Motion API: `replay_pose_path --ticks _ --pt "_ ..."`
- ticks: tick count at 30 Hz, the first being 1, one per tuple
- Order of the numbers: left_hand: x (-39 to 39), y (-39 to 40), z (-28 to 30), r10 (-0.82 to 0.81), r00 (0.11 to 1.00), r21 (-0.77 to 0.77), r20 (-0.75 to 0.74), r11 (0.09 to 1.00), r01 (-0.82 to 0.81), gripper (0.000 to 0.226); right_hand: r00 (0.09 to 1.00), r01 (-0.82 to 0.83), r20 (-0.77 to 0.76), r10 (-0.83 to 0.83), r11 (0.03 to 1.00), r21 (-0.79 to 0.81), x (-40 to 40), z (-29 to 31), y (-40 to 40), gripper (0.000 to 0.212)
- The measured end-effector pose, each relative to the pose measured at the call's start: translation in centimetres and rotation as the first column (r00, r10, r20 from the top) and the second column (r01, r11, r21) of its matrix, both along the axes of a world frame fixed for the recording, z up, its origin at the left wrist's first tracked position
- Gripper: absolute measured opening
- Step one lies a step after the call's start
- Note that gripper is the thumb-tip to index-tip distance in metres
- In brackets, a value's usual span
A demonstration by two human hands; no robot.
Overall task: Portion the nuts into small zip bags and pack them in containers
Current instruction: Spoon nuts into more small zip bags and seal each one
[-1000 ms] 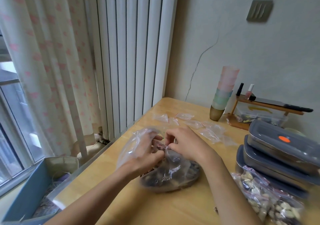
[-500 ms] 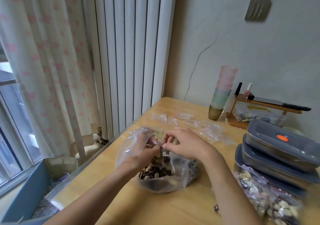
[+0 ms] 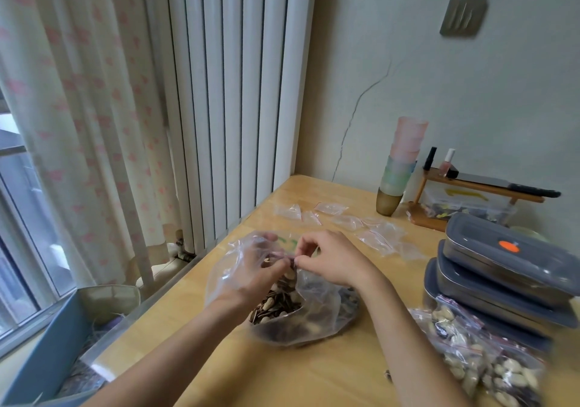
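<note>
A light wooden counter [image 3: 314, 375] stands in a room corner, with a white ribbed radiator [image 3: 232, 93] and a pale pink-patterned curtain [image 3: 78, 108] to the left and a cracked plaster wall [image 3: 470, 93] behind. On the counter's middle lies a large clear plastic bag [image 3: 314, 318], crumpled and half full of dark striped seeds mixed with pale nuts. The left hand [image 3: 260, 268] is inside the bag's mouth, fingertips pinched on a few nuts, while the right hand [image 3: 332, 260] pinches the bag's edge just beside them. Empty small zip bags [image 3: 354, 223] lie scattered farther back. At the right stand stacked grey lidded containers [image 3: 502, 268], with filled zip bags [image 3: 483, 366] in front.
</note>
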State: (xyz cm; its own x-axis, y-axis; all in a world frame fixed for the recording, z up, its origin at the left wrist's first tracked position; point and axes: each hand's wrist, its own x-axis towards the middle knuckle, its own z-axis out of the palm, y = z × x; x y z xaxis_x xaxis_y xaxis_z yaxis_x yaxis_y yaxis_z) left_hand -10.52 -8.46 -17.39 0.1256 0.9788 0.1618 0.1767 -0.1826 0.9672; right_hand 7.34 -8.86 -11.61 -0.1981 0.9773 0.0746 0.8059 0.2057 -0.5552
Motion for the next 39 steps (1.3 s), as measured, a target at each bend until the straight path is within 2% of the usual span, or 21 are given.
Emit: replay_pose_path --ticks 3,5,8,12,14,16,19,22,26,28,33,36,39 --pt "0.4 -0.4 0.1 -0.121 0.993 -0.066 0.003 0.99 0.121 0.01 0.995 0.037 -0.092 -0.033 0.999 0.04 0.1 0.3 0.0 0.007" --pt "0.6 -0.6 0.3 -0.179 0.984 -0.114 0.019 0.977 0.18 0.004 0.992 0.046 -0.119 -0.043 0.999 0.017 0.3 0.4 0.0 0.008" --pt "0.1 -0.1 0.1 -0.146 0.989 -0.06 -0.039 0.988 0.143 0.019 0.994 0.054 -0.09 -0.054 0.999 -0.004 0.7 0.3 -0.1 0.013" --pt "-0.5 -0.1 -0.2 -0.14 0.984 -0.091 -0.108 0.987 0.131 0.026 0.99 0.136 -0.062 -0.131 0.987 0.089 1.1 0.5 0.3 0.016" --pt "-0.5 -0.1 -0.3 -0.146 0.986 -0.103 -0.086 0.985 0.137 0.026 0.99 0.114 -0.089 -0.106 0.989 0.089 1.4 0.9 0.2 0.012" --pt "-0.4 -0.2 -0.2 -0.143 0.989 -0.117 -0.031 0.984 0.138 0.015 0.992 0.023 -0.126 -0.018 0.999 0.036 1.5 1.2 -0.2 0.006" --pt "0.0 -0.6 0.1 -0.209 0.977 -0.101 0.05 0.972 0.213 0.021 0.987 -0.076 -0.142 0.072 0.997 -0.021 1.1 1.3 -0.5 0.006" --pt "0.1 -0.9 0.1 -0.251 0.965 -0.109 0.082 0.96 0.259 0.018 0.988 -0.092 -0.128 0.09 0.996 -0.009 0.7 1.5 -0.7 0.009" --pt "-0.2 -1.3 0.4 -0.297 0.939 -0.125 0.176 0.939 0.32 0.018 0.962 -0.138 -0.227 0.15 0.988 0.067 0.5 2.7 -1.4 0.012" --pt "-0.2 -1.5 0.9 -0.296 0.935 -0.109 0.196 0.941 0.32 0.015 0.967 -0.121 -0.214 0.138 0.988 0.091 0.3 3.4 -1.8 0.009" --pt "0.6 -2.0 2.8 -0.329 0.918 -0.042 0.222 0.937 0.346 0.02 0.997 -0.045 -0.066 0.049 0.997 0.056 0.8 4.7 -3.0 0.008" --pt "1.5 -2.7 4.3 -0.341 0.911 -0.002 0.233 0.936 0.352 0.014 0.996 0.035 -0.084 -0.021 0.984 0.172 1.5 5.7 -4.0 0.01" --pt "2.6 -3.2 5.7 -0.371 0.899 0.044 0.233 0.927 0.372 0.016 0.987 0.04 -0.158 -0.009 0.98 0.195 2.6 6.8 -5.2 0.012"
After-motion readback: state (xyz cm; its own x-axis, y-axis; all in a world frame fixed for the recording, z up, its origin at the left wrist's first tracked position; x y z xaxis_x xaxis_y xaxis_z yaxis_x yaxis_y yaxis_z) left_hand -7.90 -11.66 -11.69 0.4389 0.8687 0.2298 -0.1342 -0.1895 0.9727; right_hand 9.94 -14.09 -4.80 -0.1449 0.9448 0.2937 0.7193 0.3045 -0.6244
